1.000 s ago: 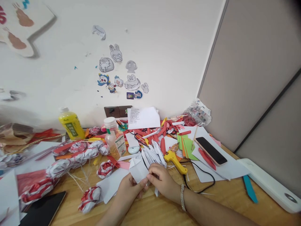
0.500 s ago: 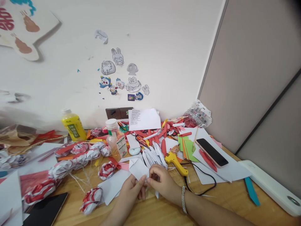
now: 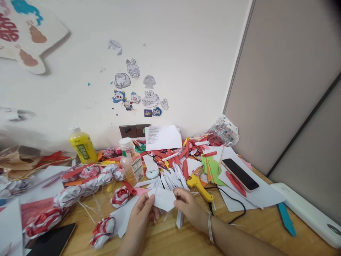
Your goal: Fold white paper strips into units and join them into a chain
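Observation:
Between my two hands a small white piece of paper is stretched out, its edges angled like a folded sheet. My left hand pinches its left end between thumb and finger. At the other end, my right hand, with a bracelet at the wrist, pinches the right edge. Just behind the paper lies a heap of folded white paper strips. A narrow folded white strip rests on the wooden table below my right hand. To the right of the heap lies a yellow glue gun.
Red-and-white paper flowers lie at left, near a dark tablet. A yellow drink bottle and a clear jar stand behind. A phone rests on white sheets at right, and the glue gun's black cord curls nearby.
My hands have moved apart. The paper, held upright with a raised corner before, is now spread sideways between them. My right hand has shifted right.

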A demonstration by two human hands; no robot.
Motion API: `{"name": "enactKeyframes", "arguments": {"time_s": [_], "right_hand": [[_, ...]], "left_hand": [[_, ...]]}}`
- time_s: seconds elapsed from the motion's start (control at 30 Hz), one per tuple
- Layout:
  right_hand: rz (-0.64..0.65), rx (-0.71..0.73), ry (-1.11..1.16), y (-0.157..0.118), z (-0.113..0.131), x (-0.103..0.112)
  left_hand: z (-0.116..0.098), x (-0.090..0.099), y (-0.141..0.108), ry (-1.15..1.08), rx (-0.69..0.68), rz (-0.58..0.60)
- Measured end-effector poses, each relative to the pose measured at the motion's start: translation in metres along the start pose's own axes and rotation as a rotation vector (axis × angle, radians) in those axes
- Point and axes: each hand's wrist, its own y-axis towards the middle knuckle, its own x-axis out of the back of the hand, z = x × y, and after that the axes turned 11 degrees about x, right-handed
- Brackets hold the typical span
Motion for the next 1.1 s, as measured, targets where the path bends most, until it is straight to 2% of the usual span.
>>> {"name": "enactKeyframes", "arguments": {"time_s": [0.13,0.43,0.6,0.77,0.93,1.1], "right_hand": [[-0.083,-0.027,0.033,0.003,0.0,-0.002],[-0.118,-0.101,0.088,0.004,-0.014,-0.002],[-0.093,-0.127,0.178,0.005,-0.008,0.0],[-0.135,-0.176,0.247,0.006,0.001,-0.001],[-0.152,-0.135,0.242,0.005,-0.001,-0.001],[-0.128,-0.038,0.083,0.002,-0.003,0.003]], "left_hand": [[0.004,0.003,0.005,0.013,0.011,-0.024],[0.003,0.004,0.008,0.003,0.04,0.002],[0.0,0.007,0.006,-0.127,0.094,0.005],[0.001,0.008,0.008,-0.244,0.089,0.019],[-0.003,0.005,0.006,-0.262,0.088,0.03],[-0.008,0.005,0.003,-0.219,0.087,0.084]]}}
